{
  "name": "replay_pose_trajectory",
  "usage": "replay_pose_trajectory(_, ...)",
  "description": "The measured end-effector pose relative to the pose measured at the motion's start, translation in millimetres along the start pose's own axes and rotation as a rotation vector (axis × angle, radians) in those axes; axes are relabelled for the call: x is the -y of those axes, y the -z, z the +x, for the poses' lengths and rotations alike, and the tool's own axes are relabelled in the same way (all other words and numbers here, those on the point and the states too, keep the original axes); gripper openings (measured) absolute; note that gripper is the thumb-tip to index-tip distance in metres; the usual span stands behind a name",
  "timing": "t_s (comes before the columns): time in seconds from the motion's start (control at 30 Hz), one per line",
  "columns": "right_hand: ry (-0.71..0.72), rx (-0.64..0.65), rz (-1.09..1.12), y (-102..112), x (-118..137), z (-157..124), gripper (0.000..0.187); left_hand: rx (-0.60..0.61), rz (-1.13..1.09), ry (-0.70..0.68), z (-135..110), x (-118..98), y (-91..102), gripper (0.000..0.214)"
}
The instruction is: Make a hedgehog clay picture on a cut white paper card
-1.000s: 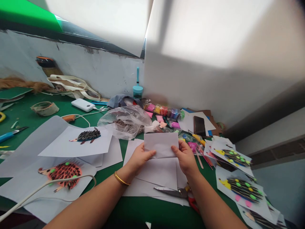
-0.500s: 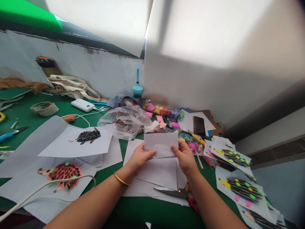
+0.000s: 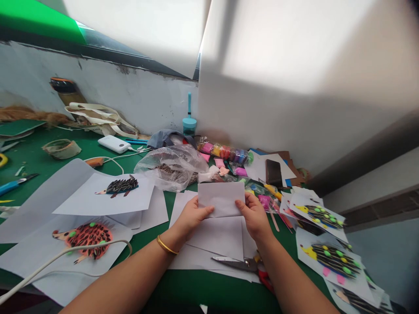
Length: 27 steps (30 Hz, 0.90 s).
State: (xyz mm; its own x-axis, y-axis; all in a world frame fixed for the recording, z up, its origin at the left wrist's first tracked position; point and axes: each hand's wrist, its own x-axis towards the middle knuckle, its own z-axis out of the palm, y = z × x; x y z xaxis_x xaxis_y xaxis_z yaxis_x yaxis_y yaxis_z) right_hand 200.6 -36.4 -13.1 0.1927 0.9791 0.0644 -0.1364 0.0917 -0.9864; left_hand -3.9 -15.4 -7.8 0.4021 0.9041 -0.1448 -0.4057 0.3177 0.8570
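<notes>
Hands (image 3: 190, 219) (image 3: 256, 218) level; thumbs (image 3: 206, 212) inward

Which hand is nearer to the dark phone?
Right. The right hand is short of the phone and slightly left; the left hand is farther left, at the opposite edge of the white paper.

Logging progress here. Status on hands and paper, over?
Left hand, right hand: holding white paper at opposite edges. Scissors on loose sheets below, partly behind right forearm.
</notes>
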Motion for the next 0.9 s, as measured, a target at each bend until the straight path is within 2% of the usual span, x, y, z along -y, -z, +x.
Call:
replay_pose_trajectory(0.57, 0.009, 0.006, -0.029, 1.1, -2.1, 0.8, 0.037, 0.010, -0.017, -0.017, 1.1, 1.8, 1.5, 0.067)
replay_pose_trajectory(0.9, -0.032, 0.027, -0.011, -0.2, 3.9, 0.1, 0.045, -0.010, 0.060, -0.026, 1.0, -2.0, 2.2, 0.064)
